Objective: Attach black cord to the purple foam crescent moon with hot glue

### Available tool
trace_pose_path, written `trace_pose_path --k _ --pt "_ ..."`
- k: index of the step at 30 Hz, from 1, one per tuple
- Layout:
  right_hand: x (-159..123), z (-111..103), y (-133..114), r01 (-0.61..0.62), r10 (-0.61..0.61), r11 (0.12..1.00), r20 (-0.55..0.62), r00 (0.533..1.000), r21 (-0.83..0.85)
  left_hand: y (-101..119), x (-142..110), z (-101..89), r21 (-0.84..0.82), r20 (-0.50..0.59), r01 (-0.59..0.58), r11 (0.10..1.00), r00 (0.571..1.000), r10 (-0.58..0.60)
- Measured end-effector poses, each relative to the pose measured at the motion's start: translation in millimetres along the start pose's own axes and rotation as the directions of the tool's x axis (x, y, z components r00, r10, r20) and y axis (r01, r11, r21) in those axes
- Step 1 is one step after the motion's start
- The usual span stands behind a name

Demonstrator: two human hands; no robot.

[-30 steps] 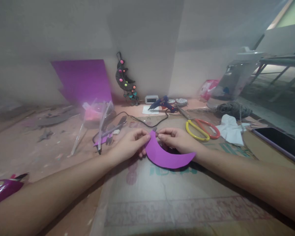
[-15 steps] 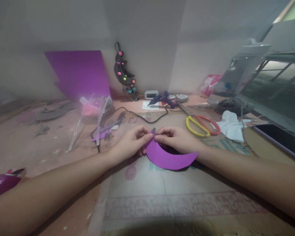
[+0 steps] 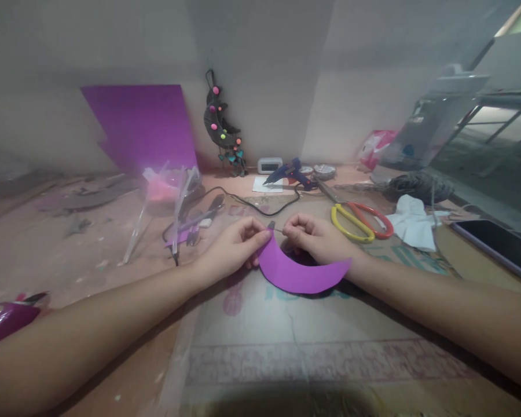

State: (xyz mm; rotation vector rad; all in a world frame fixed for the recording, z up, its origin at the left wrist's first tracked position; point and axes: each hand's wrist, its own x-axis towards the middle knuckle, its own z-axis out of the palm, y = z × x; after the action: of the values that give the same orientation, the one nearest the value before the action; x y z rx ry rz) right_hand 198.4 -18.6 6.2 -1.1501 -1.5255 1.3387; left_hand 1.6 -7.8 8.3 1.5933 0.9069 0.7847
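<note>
A purple paper crescent [image 3: 306,279] is tilted up above the table, its narrow upper tip pinched between the thumb and fingers of my left hand [image 3: 238,243]. A small dark piece [image 3: 271,224] sticks up at that tip. Just to the right, my right hand [image 3: 310,234] is closed in a pinch on a thin strand of yarn [image 3: 278,231], which runs across to the crescent's tip. The crescent's other point reaches toward my right wrist. Its back side and the curled fingers of my left hand are partly hidden.
Yellow-and-red-handled scissors [image 3: 353,223] lie right of my hands, near white tissue [image 3: 412,223], grey yarn [image 3: 421,190] and a phone [image 3: 501,246]. Behind are a blue glue gun [image 3: 289,172] with its cord and a decorated dark crescent [image 3: 217,124]. Clear glue sticks [image 3: 180,208] lie left.
My right hand has moved up and right, away from the crescent's tip, drawing out the thin strand between the hands. My left hand keeps its pinch on the tip.
</note>
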Motion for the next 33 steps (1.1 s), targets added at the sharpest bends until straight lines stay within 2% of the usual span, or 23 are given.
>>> trace_pose_path --k 5,10,19,23,26,33 --pt "-0.5 -1.5 -3.8 -0.015 0.014 1.0 -0.047 0.999 -0.014 0.3 -0.7 0.5 -0.041 0.012 -0.009 0.999 1.0 0.01" --pt "0.9 -0.8 -0.8 -0.017 0.017 0.999 -0.007 1.0 -0.029 -0.7 -0.6 -0.1 -0.037 0.014 -0.036 0.999 0.999 0.036" --pt "2.3 -3.5 3.8 0.047 -0.06 0.975 -0.056 0.997 -0.216 -1.0 -1.1 0.1 -0.025 0.02 -0.024 0.999 1.0 0.024" --pt "0.1 -4.0 0.8 0.047 -0.052 0.995 -0.059 0.997 -0.086 -1.2 -0.4 -1.0 0.002 0.015 -0.002 1.0 1.0 0.002" --pt "-0.5 -2.9 -1.7 0.101 -0.101 0.993 0.004 0.995 0.06 -1.0 -0.1 -0.4 0.016 0.022 0.001 1.0 1.0 -0.002" --pt "-0.9 1.0 -3.3 0.002 -0.016 0.993 0.113 0.994 0.12 -4.8 1.0 0.3 0.021 0.044 -0.006 1.0 0.999 0.005"
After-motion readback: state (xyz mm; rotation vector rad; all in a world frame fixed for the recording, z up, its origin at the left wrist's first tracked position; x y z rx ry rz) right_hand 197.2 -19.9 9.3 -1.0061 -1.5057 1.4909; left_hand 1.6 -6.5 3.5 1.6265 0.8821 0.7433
